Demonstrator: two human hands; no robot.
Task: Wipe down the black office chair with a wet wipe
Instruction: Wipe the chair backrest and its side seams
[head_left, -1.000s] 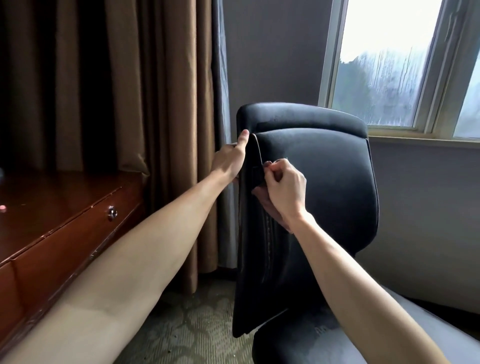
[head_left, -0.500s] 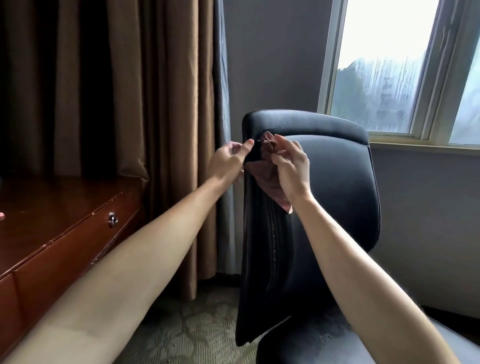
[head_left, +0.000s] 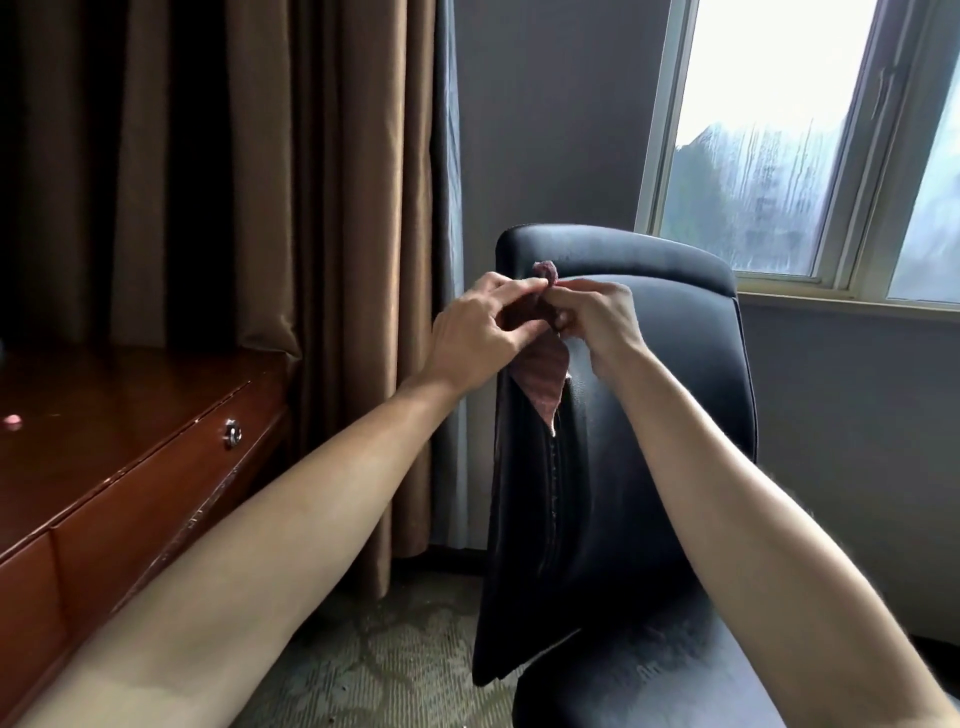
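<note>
Thin pinkish wet wipe (head_left: 543, 379) is being pinched at its bunched top by left hand (head_left: 475, 332) & right hand (head_left: 597, 322), fingertips closed on it. Remainder is hanging limp below grip, just in front of black padded office chair (head_left: 675, 415). Prob. light, floppy, damp; best gripped bunched.

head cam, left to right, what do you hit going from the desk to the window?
small pink object → drawer knob → left hand → wet wipe → right hand → window. The black chair spans behind both hands, so it's left unordered.
</note>
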